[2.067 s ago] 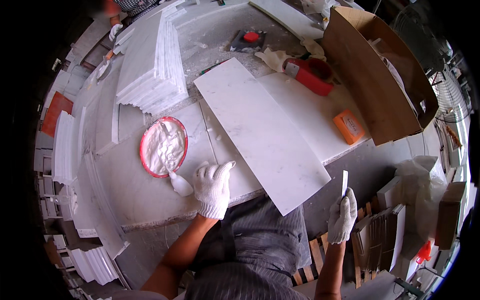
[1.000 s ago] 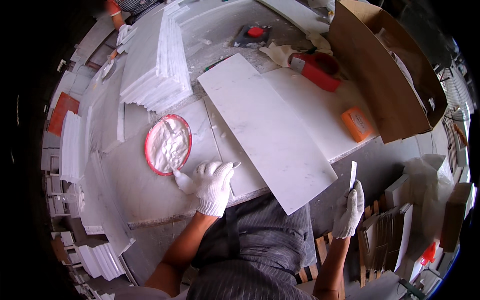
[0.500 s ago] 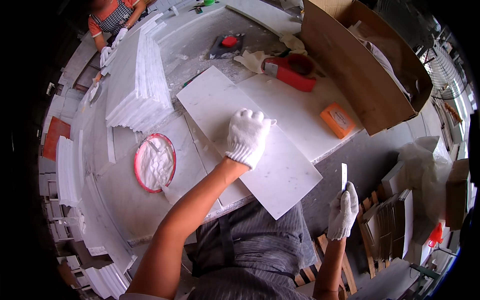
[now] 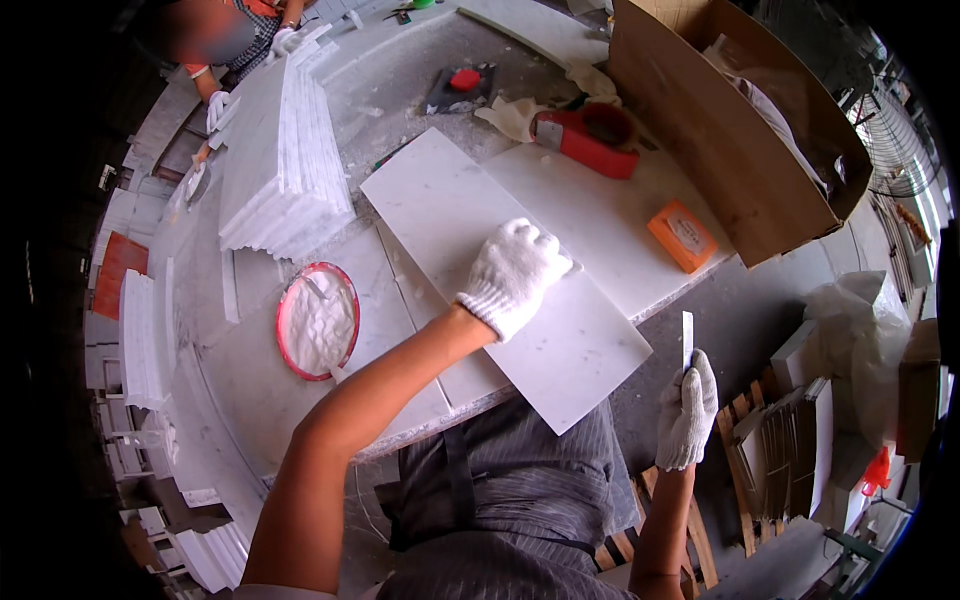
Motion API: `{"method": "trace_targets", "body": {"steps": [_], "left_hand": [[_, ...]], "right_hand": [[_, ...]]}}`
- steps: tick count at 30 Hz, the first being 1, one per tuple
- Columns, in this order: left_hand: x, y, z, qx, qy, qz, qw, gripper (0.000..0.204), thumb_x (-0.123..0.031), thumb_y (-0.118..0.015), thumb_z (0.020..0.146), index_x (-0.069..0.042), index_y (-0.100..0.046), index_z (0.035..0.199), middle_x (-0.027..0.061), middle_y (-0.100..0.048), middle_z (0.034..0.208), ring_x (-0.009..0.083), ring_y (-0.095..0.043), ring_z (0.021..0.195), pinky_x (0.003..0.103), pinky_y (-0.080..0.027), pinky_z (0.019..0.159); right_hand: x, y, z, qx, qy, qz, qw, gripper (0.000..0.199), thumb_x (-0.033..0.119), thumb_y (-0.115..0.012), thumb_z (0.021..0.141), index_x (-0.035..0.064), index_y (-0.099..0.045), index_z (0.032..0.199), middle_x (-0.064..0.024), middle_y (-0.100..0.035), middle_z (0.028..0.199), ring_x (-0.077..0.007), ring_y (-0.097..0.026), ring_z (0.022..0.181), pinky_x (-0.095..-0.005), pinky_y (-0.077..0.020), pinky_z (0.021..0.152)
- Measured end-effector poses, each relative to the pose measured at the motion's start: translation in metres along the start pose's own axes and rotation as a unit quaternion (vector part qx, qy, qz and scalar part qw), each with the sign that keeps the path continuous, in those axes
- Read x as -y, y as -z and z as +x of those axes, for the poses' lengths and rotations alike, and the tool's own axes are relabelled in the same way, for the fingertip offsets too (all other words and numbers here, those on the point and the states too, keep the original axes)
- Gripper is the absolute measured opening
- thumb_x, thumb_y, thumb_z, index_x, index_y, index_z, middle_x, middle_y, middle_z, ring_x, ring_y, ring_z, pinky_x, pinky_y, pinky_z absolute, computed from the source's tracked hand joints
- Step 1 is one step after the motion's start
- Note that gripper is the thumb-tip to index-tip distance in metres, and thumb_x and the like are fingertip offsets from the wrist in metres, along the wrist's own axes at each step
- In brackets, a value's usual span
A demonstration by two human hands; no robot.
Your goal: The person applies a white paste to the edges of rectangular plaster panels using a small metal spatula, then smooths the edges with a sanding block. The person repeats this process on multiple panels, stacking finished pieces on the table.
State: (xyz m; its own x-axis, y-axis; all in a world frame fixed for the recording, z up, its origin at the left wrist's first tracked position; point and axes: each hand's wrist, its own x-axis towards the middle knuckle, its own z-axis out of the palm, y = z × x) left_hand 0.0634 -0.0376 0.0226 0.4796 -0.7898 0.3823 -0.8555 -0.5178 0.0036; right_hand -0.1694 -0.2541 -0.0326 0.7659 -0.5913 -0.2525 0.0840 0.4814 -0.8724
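- Slab (image 4: pixel 500 270) is lying flat on the worktable (image 4: pixel 250 400), long and white, slanting from the far left toward the near right, its near corner jutting out past the table edge
- Left hand (image 4: pixel 513 272), in a white knit glove, is resting palm down on the middle of the slab, fingers spread apart and pressing on the face, not gripping anything
- Right hand (image 4: pixel 686 410), also gloved, is hanging off the table at the person's right side, fingers closed around a thin white strip (image 4: pixel 687 338) that is standing upright out of the fist
- Strip is sitting well apart from the slab, so judging by this it is not yet being set against anything
- Slab face is looking bare and clean where it shows, with no white paste on it that I can make out
- Bowl (image 4: pixel 318 322) with a red rim is sitting left of the slab, still holding plenty of white paste, with a small tool lying in it
- Judging from all this, the work is looking early: slab in place and being steadied, paste and strip still to be used
- Stack (image 4: pixel 280 160) of white tiles is waiting at the far left, and another person's gloved hand (image 4: pixel 218 105) is working beyond it
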Motion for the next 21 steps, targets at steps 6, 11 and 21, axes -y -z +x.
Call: {"method": "trace_targets", "body": {"steps": [6, 11, 21], "left_hand": [[0.001, -0.001, 0.001, 0.047, 0.097, 0.068, 0.992, 0.015, -0.025, -0.062, 0.090, -0.015, -0.072, 0.084, 0.0059, -0.066, 0.082, 0.0239, -0.064, 0.087, 0.039, -0.052, 0.085], [-0.083, -0.011, 0.009, 0.041, 0.009, 0.031, 0.999, 0.005, -0.016, -0.065, 0.087, -0.014, -0.070, 0.087, 0.0052, -0.065, 0.084, 0.0250, -0.064, 0.091, 0.036, -0.057, 0.076], [-0.124, 0.049, -0.079, 0.039, 0.153, -0.193, 0.968, 0.008, -0.021, -0.069, 0.088, -0.014, -0.073, 0.087, 0.0031, -0.061, 0.079, 0.0236, -0.058, 0.082, 0.040, -0.049, 0.075]], "right_hand": [[0.005, 0.015, -0.004, -0.054, -0.005, 0.042, 0.998, 0.038, 0.014, -0.058, 0.101, 0.0009, -0.052, 0.136, -0.0004, -0.060, 0.094, -0.0051, -0.053, 0.073, -0.0189, -0.0479, 0.063], [0.003, 0.001, -0.004, -0.062, -0.012, 0.079, 0.995, 0.040, 0.015, -0.058, 0.101, -0.0021, -0.051, 0.136, -0.0009, -0.058, 0.091, -0.0058, -0.052, 0.071, -0.0192, -0.0450, 0.062], [0.021, 0.032, -0.019, -0.040, 0.025, 0.117, 0.992, 0.040, 0.015, -0.058, 0.100, 0.0012, -0.049, 0.137, 0.0007, -0.058, 0.094, -0.0046, -0.054, 0.075, -0.0183, -0.0468, 0.063]]}}
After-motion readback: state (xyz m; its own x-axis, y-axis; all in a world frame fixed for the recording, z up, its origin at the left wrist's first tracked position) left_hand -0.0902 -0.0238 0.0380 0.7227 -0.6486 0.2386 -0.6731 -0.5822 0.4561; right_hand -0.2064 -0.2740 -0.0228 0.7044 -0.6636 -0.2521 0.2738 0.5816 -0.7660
